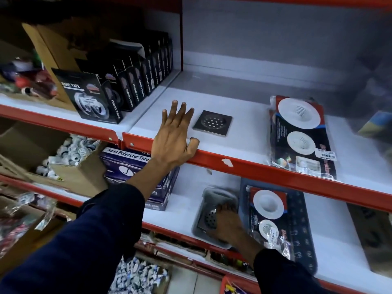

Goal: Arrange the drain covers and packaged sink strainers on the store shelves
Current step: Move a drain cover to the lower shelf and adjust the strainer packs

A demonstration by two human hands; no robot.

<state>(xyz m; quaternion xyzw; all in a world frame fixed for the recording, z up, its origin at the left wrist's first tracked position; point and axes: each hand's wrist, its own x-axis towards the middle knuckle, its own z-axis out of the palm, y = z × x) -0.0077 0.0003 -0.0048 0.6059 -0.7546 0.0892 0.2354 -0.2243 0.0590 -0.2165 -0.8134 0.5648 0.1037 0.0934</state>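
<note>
Left hand splayed flat by "NANO TAPE" boxes; right hand grasps drain cover

The black boxes read "NANO TAPE"; the purple box reads "Spun Polyester Thre…", the rest hidden.

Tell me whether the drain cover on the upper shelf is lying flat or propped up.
Flat. The drain cover lies face up on the shelf, holes showing, just right of the open left hand.

Both arms wear long dark navy sleeves of plain cloth, ending at the wrists. The left hand and right hand are bare, without rings or watch.
</note>
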